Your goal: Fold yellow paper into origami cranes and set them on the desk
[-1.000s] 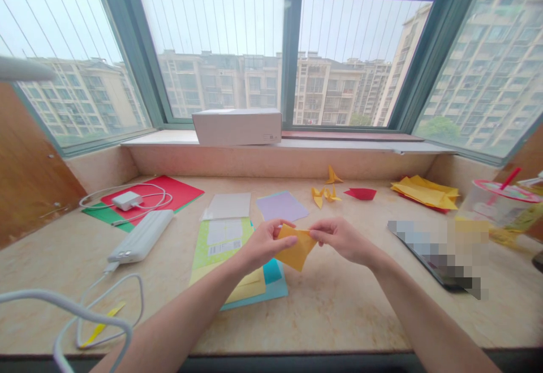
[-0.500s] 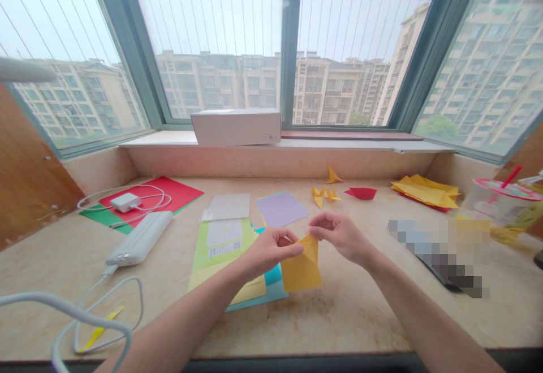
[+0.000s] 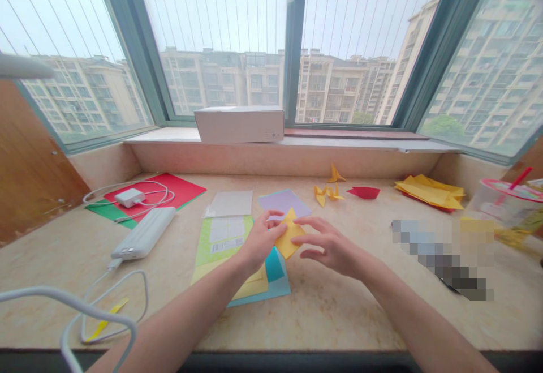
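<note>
A folded sheet of yellow origami paper (image 3: 289,238) stands tilted above the counter, roughly diamond-shaped with its point upward. My left hand (image 3: 265,237) pinches it at the left edge between thumb and fingers. At the paper's right side is my right hand (image 3: 328,243), its fingers apart, with a fingertip against the paper's face. Beyond the hands lie small folded yellow paper figures (image 3: 326,193) and a folded red paper piece (image 3: 363,192). A purple sheet (image 3: 285,203) lies just behind my left hand.
Left are a white power bank (image 3: 144,232), a charger (image 3: 130,197) on red paper (image 3: 182,187), and a looping white cable (image 3: 42,292). Light green paper packaging (image 3: 206,240) lies centrally. Yellow sheets (image 3: 430,191), a plastic cup (image 3: 500,200) and a pixelated object (image 3: 441,260) are right.
The yellow sheet has gone from a larger hanging shape to a smaller diamond, turned and moved slightly left. My right hand's pinch at its top has loosened and the fingers have spread.
</note>
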The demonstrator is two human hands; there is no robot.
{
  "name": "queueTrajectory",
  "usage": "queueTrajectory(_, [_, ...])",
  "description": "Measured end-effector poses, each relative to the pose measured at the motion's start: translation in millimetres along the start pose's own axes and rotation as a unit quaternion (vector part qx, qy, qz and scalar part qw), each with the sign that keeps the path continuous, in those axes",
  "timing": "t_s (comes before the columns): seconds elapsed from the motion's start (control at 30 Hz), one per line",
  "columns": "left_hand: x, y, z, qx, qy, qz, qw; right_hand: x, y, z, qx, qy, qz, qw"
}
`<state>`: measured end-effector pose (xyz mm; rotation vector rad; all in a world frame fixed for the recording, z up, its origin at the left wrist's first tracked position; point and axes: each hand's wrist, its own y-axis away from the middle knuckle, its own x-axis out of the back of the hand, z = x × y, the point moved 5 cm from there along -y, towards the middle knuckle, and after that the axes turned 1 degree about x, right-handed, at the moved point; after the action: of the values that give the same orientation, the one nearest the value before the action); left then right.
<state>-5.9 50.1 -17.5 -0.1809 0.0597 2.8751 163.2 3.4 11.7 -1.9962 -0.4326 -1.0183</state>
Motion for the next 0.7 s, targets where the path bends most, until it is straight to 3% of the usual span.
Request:
queueTrajectory(0.13, [-2.9,0,-5,-0.016,-0.087,-0.028,0.996,3,0,3,0.035,0.048,0.007,0.998])
queueTrajectory(0.2, [-1.6,1,-2,-0.077,-0.195,-0.023,0.978,4,2,7,0.029,0.058,-0.014,0.998])
queueTrajectory(0.27, [-3.5,6,6,-0.176,-0.323,-0.026,0.93,2,4,11,0.01,0.061,-0.052,0.997])
queueTrajectory(0.33, [-10.8,13,12,-0.262,-0.432,-0.068,0.86,-2,6,14,-0.017,0.056,-0.096,0.994])
queueTrajectory(0.47, [-29.0,23,10,-0.323,-0.535,-0.227,0.747,-7,12,20,-0.057,-0.007,-0.145,0.988])
queueTrajectory(0.57, [-35.7,29,9,-0.341,-0.554,-0.291,0.702,-6,15,26,-0.073,-0.072,-0.148,0.984])
queueTrajectory(0.7, [-35.8,37,16,-0.352,-0.559,-0.3,0.688,-4,15,31,-0.103,-0.109,-0.142,0.978])
